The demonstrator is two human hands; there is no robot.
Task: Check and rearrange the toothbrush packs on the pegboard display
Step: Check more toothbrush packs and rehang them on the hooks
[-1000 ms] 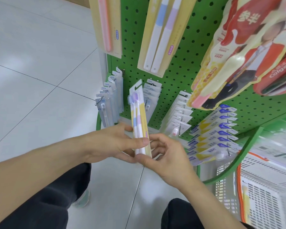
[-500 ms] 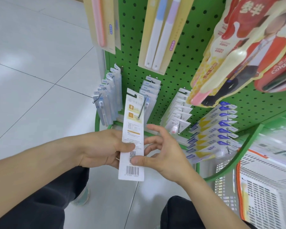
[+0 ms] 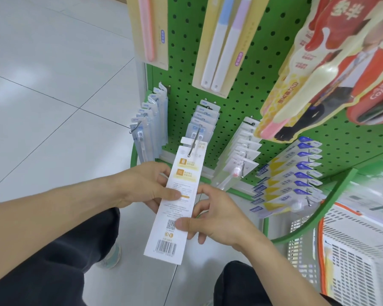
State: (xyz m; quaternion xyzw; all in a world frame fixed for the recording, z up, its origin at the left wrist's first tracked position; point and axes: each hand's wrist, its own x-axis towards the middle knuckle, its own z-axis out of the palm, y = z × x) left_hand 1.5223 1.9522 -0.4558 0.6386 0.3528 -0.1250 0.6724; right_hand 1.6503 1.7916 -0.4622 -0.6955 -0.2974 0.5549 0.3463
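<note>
A long white toothbrush pack (image 3: 175, 208) faces me with its printed back and barcode showing. My left hand (image 3: 146, 186) pinches its left edge near the middle, thumb on the print. My right hand (image 3: 217, 217) grips the lower right edge, thumb beside the QR code. The pack's top lies against the tip of a metal peg (image 3: 192, 149) on the green pegboard (image 3: 230, 85). Rows of packs hang behind: bluish ones (image 3: 150, 122), another bluish row (image 3: 205, 118), white ones (image 3: 243, 151) and blue-yellow ones (image 3: 290, 184).
Large yellow packs (image 3: 221, 43) and a red-yellow pack (image 3: 318, 69) hang higher up, close to my head. A white slotted basket (image 3: 345, 257) stands at the lower right behind a green rail (image 3: 314, 206). Pale tiled floor stretches left. My dark-trousered knees are below.
The pack was turned from its front with the brushes to its printed back, then raised slightly toward the middle peg. Both hands kept hold and shifted along its edges.
</note>
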